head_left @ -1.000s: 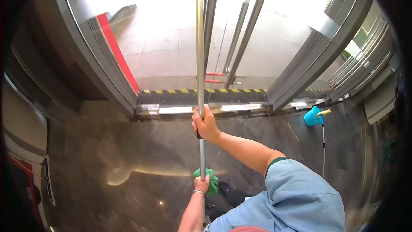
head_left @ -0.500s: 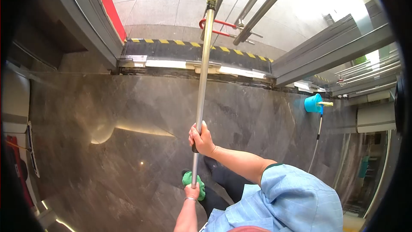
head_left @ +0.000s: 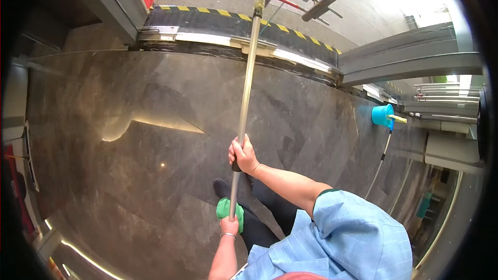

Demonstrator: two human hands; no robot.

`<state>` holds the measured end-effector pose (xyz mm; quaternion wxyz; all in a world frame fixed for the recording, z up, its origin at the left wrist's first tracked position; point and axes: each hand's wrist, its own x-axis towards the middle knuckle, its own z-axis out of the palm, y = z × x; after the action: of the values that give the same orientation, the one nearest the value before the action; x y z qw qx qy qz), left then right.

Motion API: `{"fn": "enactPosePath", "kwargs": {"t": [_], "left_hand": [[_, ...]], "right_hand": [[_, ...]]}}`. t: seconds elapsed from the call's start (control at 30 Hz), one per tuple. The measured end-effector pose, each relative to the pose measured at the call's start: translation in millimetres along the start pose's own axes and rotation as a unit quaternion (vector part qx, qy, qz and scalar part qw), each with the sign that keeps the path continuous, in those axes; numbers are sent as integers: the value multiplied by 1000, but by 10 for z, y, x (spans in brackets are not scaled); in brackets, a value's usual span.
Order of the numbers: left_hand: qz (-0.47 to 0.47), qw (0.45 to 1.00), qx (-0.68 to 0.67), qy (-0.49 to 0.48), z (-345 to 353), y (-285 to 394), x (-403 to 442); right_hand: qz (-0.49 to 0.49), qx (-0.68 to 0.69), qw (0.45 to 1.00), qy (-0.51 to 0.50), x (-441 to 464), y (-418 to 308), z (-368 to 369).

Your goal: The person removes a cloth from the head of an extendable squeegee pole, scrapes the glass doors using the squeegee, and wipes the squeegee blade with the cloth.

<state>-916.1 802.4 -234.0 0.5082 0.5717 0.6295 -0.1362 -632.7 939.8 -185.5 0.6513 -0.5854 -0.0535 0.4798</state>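
Note:
A long metal telescopic pole runs up from my hands toward the doorway, its far end worn and yellowish. My right hand is wrapped round it just above a black collar. Lower down, near my legs, my left hand is closed round the pole's bottom section. A green cloth hangs beside the left hand; whether the fingers also grip it is hidden. At the pole's far end there is a small red spot, close to metal bars and red rods outside.
A light-blue bucket stands at the right by the wall, with a long-handled washer leaning on it. Ahead lies a metal door sill with yellow-and-black striping. Grey door frames flank the opening.
The view has shifted, so the door sill sits higher in it. The pole's far end has come lower and slightly right in view. Both hands keep their grip.

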Motion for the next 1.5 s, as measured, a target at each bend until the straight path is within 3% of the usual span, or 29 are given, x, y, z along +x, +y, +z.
{"fn": "enactPosePath", "kwargs": {"t": [0.27,0.33,0.37,0.43,0.47,0.5,0.57,0.6,0.67,0.73,0.8,0.83,0.93,1.0,1.03,1.1,1.17,1.2,1.23,1.3,1.37,1.43,1.5], "left_hand": [[22,999,5,31,-612,295,-527],[130,987,-97,17,-951,603,-671],[140,985,-96,33,-1141,810,-705],[156,956,-248,13,-1562,1283,-737],[160,956,-247,-15,-1814,1552,-875],[162,954,-246,-45,-2012,1732,-1049],[173,961,-215,-11,-2105,1655,-1210],[190,956,-223,-10,-2196,1614,-1361],[191,954,-227,-37,-2408,1621,-1740],[211,952,-217,-55,-2460,1530,-1979],[253,946,-189,-75,-2420,1361,-2023],[284,942,-164,-74,-2393,1250,-2018],[302,945,-94,-89,-2521,1171,-2221],[340,935,-29,-99,-2682,1218,-2430],[344,934,-27,-97,-2696,1125,-2338],[304,934,-160,-95,-2693,851,-2053],[340,935,-91,-48,-2790,795,-2000],[284,947,-132,-69,-2825,751,-1976],[229,954,-170,-92,-2849,737,-1942],[202,965,-137,-98,-2815,656,-1873],[279,958,-34,-60,-2729,503,-1814],[294,952,33,-82,-2689,450,-1681],[317,928,158,-115,-2830,461,-1531]], "right_hand": [[-2,-10,999,-38,-350,-663,593],[-23,-80,994,-75,-520,-781,873],[-15,-113,988,-102,-647,-782,994],[-20,-98,980,-170,-1018,-751,1211],[21,-106,977,-186,-1259,-816,1309],[16,-130,960,-247,-1410,-880,1331],[-88,-238,902,-348,-1682,-1323,1353],[-104,-234,901,-351,-1741,-1431,1331],[-260,-376,751,-476,-1840,-1551,1194],[-233,-427,665,-566,-1926,-1346,1117],[-146,-400,658,-621,-2246,-1298,1204],[-107,-364,674,-634,-2346,-1176,1206],[-50,-431,675,-598,-2557,-1164,1196],[17,-499,693,-519,-2604,-1252,1137],[17,-490,740,-461,-2515,-1266,1036],[34,-499,806,-316,-2403,-1537,938],[-36,-399,884,-240,-2081,-1784,808],[-2,-258,938,-233,-2217,-2264,896],[1,-176,952,-249,-2360,-2763,993],[-5,-38,945,-324,-2429,-3353,1136],[-43,34,924,-379,-2698,-3891,1351],[-137,-139,903,-382,-2677,-4079,1460],[-117,-254,906,-318,-2462,-3856,1485]]}}
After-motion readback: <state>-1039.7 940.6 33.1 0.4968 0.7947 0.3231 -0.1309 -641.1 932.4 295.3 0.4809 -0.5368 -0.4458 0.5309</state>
